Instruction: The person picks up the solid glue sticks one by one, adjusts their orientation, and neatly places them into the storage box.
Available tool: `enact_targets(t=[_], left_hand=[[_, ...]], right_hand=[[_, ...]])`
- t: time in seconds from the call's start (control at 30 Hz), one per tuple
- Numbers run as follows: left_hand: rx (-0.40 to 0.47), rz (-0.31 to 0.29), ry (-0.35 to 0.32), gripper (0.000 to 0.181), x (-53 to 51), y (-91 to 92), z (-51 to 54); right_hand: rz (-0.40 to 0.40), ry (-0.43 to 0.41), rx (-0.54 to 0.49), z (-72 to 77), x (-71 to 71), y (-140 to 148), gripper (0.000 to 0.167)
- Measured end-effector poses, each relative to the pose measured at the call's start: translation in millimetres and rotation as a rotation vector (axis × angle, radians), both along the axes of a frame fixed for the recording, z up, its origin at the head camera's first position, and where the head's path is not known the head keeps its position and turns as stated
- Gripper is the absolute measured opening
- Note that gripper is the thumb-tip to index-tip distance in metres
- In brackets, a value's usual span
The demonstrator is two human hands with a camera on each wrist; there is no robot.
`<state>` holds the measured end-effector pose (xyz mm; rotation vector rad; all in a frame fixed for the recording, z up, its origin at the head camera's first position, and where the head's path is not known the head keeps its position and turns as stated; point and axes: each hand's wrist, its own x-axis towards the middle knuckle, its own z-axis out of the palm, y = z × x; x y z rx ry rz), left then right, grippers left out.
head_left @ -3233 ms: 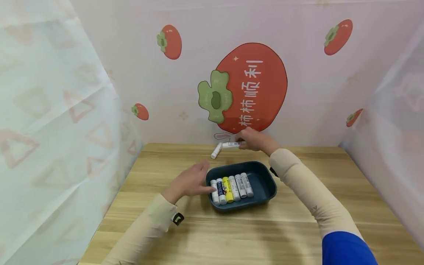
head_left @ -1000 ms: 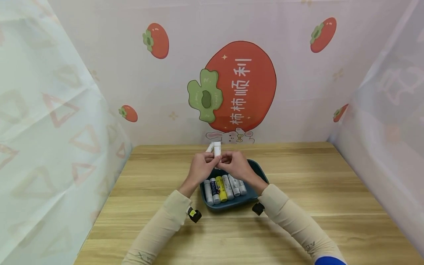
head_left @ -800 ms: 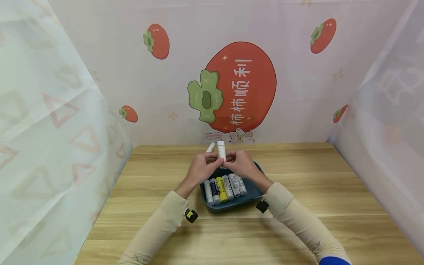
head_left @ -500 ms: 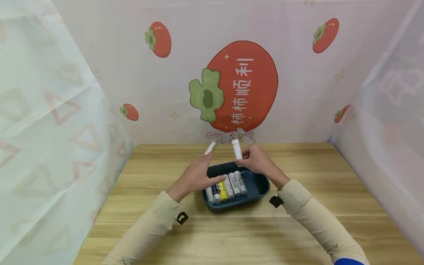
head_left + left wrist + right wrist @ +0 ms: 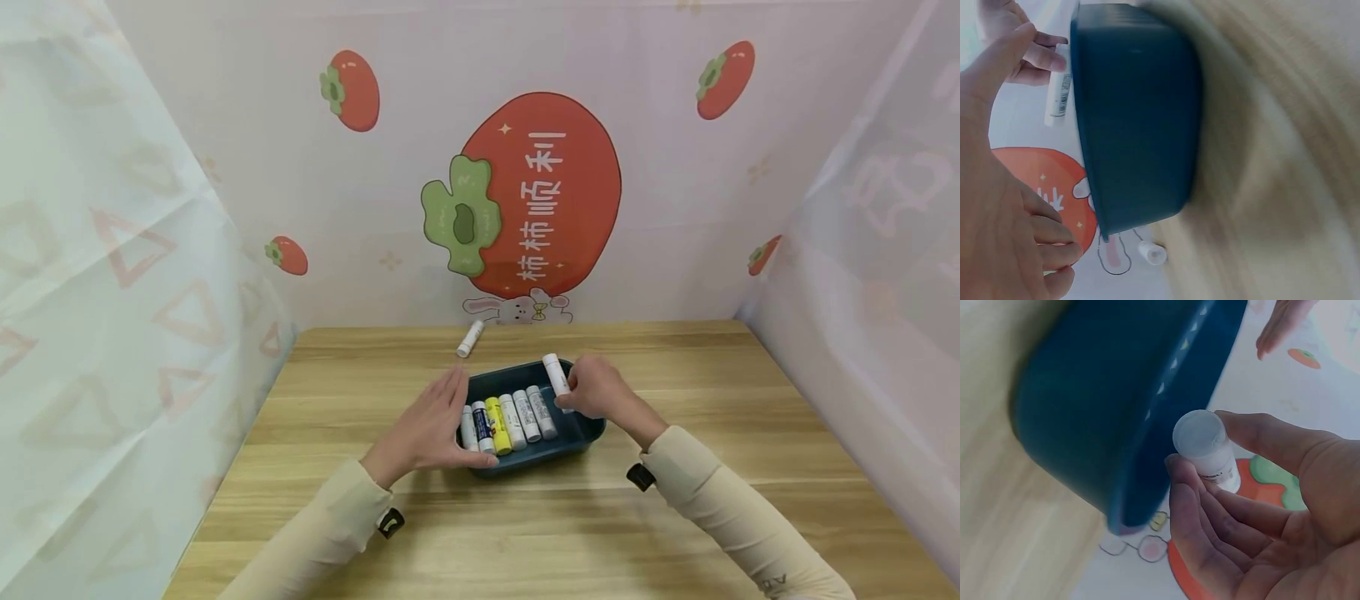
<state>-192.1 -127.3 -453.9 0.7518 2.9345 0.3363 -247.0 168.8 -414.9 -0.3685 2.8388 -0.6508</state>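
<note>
My right hand [image 5: 603, 390] pinches a white glue stick [image 5: 556, 373] between thumb and fingers, tilted over the right part of a dark teal tray [image 5: 581, 432]. In the right wrist view the round end of that glue stick [image 5: 1200, 434] faces the camera. Inside the tray several glue sticks lie side by side: a yellow one [image 5: 498, 425], a dark blue one [image 5: 482, 425] and white ones [image 5: 542, 412]. At the tray's left end my left hand [image 5: 427, 427] is spread, thumb apart from the fingers, holding nothing; whether it touches the rim I cannot tell.
One more white glue stick [image 5: 471, 339] lies on the wooden table [image 5: 360, 375] behind the tray, near the back wall sheet [image 5: 390, 183]. Patterned sheets [image 5: 112, 292] also stand at the left and right sides.
Both hands held the white glue stick together about a second ago. The left hand has let go and moved to the tray's left end; the right has carried the glue stick right and down.
</note>
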Motion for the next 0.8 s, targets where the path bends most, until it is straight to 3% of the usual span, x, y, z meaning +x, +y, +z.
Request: enact_targets(t=[0.13,0.23,0.5,0.8], left_hand=[[-0.001,0.009,-0.021,0.143,6.2,-2.7,-7.4],[0.014,0.021,-0.026,0.143,8.2,-3.0,-12.4],[-0.015,0.059,-0.017,0.142,9.4,-4.2,-23.1],[-0.045,0.055,0.007,0.140,9.3,-2.4,-25.6]], right_hand=[[0.003,-0.006,0.026,-10.7,2.4,-4,0.063],[-0.011,-0.021,0.053,-17.6,2.0,-6,0.064],[-0.004,-0.032,0.144,-29.3,-2.4,-15,0.035],[-0.010,-0.039,0.134,-34.4,-8.4,-18,0.029]])
